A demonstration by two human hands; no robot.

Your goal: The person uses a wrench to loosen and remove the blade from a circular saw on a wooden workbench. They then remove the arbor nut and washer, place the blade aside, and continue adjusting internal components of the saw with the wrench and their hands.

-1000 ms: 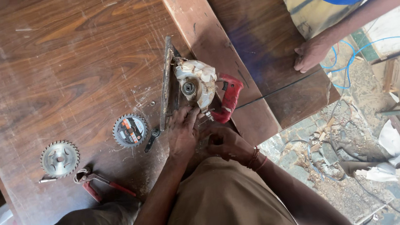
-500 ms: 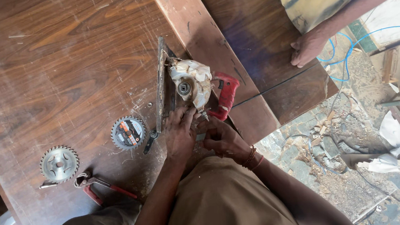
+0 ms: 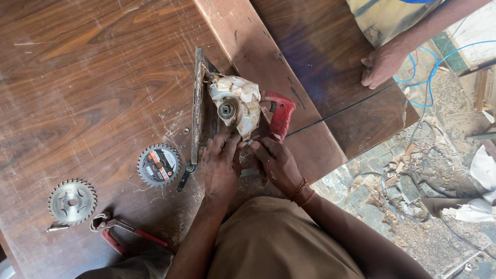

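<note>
**Both hands on the circular saw at mid-frame**

You are gripping the red circular saw (image 3: 245,112) lying on its side on the wooden worktop (image 3: 73,83). Your left hand (image 3: 220,166) is closing around its lower edge, and your right hand (image 3: 277,164) is clasping it just beside. Two loose saw blades (image 3: 158,164) (image 3: 71,202) and red-handled pliers (image 3: 124,230) are lying to the lower left. Another person's hand (image 3: 381,65) is resting on the board at upper right.

A broad dark wooden desk (image 3: 72,71), scratched and dusty, fills the left and middle. A lighter plank (image 3: 252,54) lies across it beside a darker board (image 3: 323,41). At right, the floor (image 3: 424,201) is strewn with sawdust, wood scraps and what may be crumpled paper, under bright daylight.
</note>
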